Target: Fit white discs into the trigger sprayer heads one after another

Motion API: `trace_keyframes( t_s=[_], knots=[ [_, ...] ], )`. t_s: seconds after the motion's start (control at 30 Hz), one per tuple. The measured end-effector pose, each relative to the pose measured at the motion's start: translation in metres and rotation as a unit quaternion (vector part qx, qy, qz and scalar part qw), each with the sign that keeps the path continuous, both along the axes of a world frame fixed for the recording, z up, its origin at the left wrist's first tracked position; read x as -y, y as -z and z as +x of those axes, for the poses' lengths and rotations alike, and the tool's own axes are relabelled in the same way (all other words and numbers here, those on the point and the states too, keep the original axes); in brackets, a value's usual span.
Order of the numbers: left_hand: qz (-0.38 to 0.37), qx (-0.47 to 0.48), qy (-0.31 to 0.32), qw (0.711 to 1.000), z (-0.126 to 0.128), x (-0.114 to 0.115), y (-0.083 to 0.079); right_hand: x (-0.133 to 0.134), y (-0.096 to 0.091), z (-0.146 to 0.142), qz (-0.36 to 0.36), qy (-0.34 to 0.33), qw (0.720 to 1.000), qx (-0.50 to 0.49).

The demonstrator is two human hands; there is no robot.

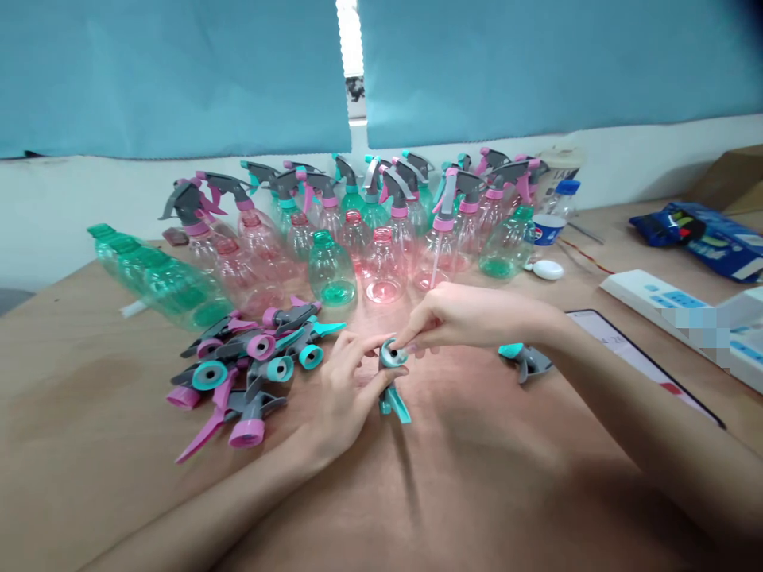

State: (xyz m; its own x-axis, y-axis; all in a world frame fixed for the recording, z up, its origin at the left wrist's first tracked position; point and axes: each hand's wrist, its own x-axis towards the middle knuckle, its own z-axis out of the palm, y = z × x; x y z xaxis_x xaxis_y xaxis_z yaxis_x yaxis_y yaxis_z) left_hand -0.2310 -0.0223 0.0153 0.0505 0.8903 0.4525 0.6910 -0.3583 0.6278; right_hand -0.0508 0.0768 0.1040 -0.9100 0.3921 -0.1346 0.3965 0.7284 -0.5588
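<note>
My left hand (342, 389) grips a grey and teal trigger sprayer head (396, 403), its collar opening turned upward and its lever hanging toward me. Over that collar, my right hand (456, 314) is closed in a pinch at the rim. Whatever its fingertips hold, if anything, is too small and covered to make out. To the left lies a pile of loose sprayer heads with pink collars (246, 433) and teal collars (210, 375). Another teal and grey sprayer head (528, 361) rests below my right forearm, partly covered.
Behind my hands stand several clear green bottles (331, 270) and pink bottles (382, 266), many fitted with sprayer heads. Green bottles (158, 274) lie at the left. To the right are a phone (620, 349), a power strip (661, 306), a white oval object (547, 270) and a blue packet (709, 238).
</note>
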Motion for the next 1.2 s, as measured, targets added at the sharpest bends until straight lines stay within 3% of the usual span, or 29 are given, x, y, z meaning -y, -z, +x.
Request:
trace_keyframes(
  t_s=[0.33, 0.5, 0.73, 0.97, 1.2],
  knots=[
    [0.023, -0.036, 0.024, 0.999, -0.002, -0.002, 0.000, 0.006, -0.004, 0.000, 0.049, 0.025, 0.998, -0.029],
    [0.064, -0.044, 0.058, 0.995, 0.000, -0.001, 0.000, 0.004, 0.000, -0.003, 0.038, 0.014, 0.999, -0.028],
    [0.041, -0.019, 0.020, 0.999, -0.003, -0.002, 0.002, 0.011, -0.003, 0.000, 0.029, 0.052, 0.998, -0.013],
    [0.047, 0.020, -0.035, 0.998, -0.003, -0.001, 0.005, 0.020, -0.013, 0.003, -0.081, 0.021, 0.996, 0.038],
    [0.037, 0.021, -0.002, 0.999, -0.003, -0.001, 0.006, 0.001, -0.005, 0.004, -0.027, -0.003, 0.998, 0.059]
  ],
)
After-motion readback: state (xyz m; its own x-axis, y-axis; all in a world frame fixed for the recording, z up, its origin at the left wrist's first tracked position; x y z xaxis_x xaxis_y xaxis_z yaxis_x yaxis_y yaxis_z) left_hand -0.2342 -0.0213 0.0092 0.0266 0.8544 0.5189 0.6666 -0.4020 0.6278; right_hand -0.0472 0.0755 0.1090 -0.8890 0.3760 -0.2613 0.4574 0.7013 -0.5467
